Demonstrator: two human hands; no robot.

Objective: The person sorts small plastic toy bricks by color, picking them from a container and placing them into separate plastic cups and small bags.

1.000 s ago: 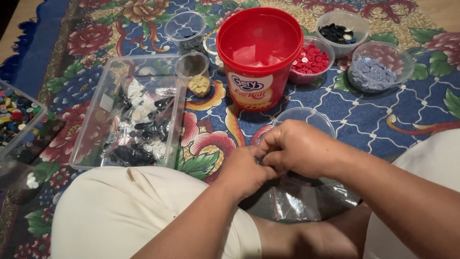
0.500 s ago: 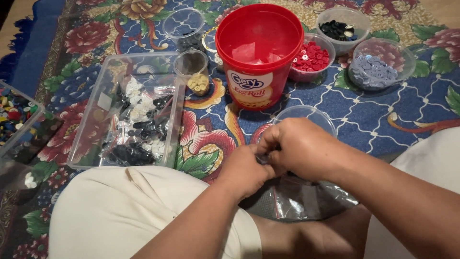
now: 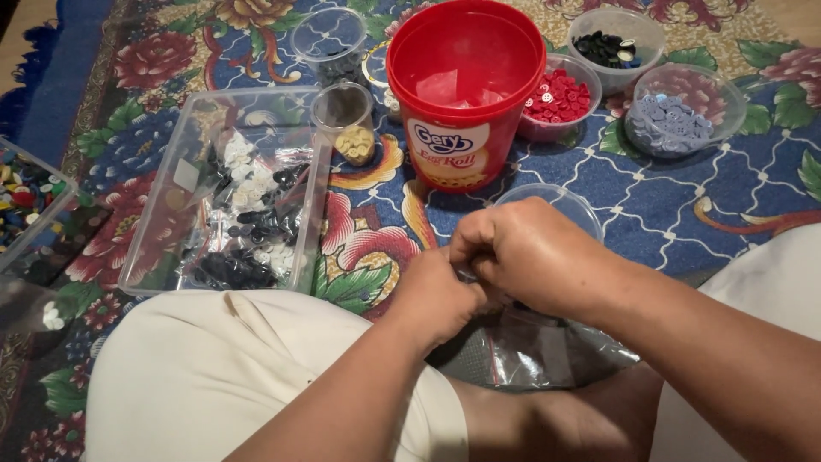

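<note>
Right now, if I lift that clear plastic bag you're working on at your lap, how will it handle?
Probably floppy: the clear plastic bag lies crumpled and sagging between the legs below both hands, left hand and right hand. It looks thin and glossy, so likely light and a bit slippery. Its contents are hidden, so spilling can't be ruled out.

Your left hand (image 3: 440, 295) and right hand (image 3: 534, 252) are bare, with no rings, watch or gloves. Both forearms are uncovered, no sleeves showing. You wear light cream shorts (image 3: 256, 376), the cloth filling the frame at seven o'clock and again at four o'clock.
</note>
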